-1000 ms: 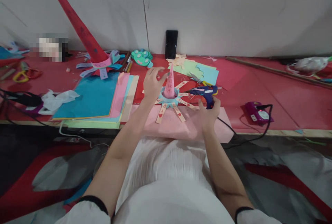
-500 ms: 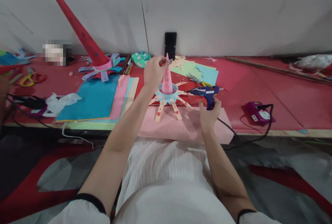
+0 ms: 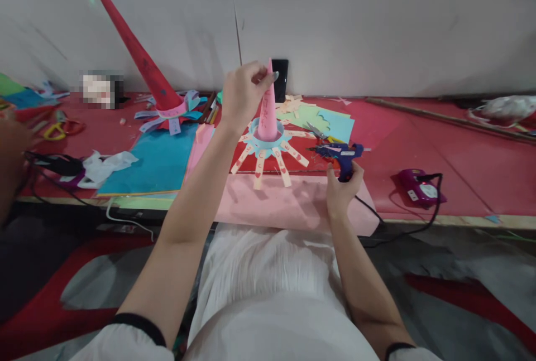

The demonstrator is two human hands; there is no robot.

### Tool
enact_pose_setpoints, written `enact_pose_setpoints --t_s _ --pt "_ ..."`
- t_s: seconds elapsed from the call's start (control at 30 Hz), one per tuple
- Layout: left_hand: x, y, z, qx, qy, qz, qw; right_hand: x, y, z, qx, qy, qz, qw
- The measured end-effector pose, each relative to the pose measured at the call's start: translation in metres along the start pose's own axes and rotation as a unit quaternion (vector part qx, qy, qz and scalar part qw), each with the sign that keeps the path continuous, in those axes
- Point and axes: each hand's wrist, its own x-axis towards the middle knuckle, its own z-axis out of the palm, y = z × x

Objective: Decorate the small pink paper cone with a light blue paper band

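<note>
My left hand (image 3: 247,90) pinches the upper part of a pink paper cone (image 3: 268,118) with red writing. Around the cone's base is a light blue scalloped ring (image 3: 268,142), from which cream strips (image 3: 283,168) with letters and red hearts fan out. My right hand (image 3: 344,185) is closed round the handle of a blue glue gun (image 3: 344,155), whose nozzle points left toward the strips. Pink paper (image 3: 272,202) lies at the table edge in front of the cone.
A tall red cone (image 3: 146,62) leans at the left behind blue sheets (image 3: 154,154). A phone (image 3: 281,79) rests against the wall. Scissors (image 3: 320,133) lie behind the glue gun, and a purple power socket (image 3: 419,187) is at the right. Another person's hand (image 3: 10,154) shows far left.
My left hand has lifted the pink cone slightly, and the ring and strips have turned with it. The glue gun stays in my right hand. The view has shifted a little.
</note>
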Motion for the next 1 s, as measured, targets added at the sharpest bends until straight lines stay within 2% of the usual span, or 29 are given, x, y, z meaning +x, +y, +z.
enact_pose_setpoints --t_s 0.27,0.47,0.73,1.0 --pt "-0.003 0.001 0.003 -0.037 -0.054 0.018 0.998 0.0 0.001 0.0 -0.007 0.019 -0.017 1.0" --pt "-0.013 -0.004 0.014 -0.011 -0.104 0.005 0.995 -0.001 -0.001 -0.001 -0.01 0.015 0.002 1.0" --pt "-0.04 -0.021 0.04 -0.016 -0.131 -0.031 0.991 -0.002 -0.001 0.001 -0.011 0.021 -0.002 1.0" --pt "-0.052 -0.031 0.049 -0.022 -0.149 -0.055 0.987 -0.002 0.002 0.003 -0.03 -0.004 -0.033 0.999"
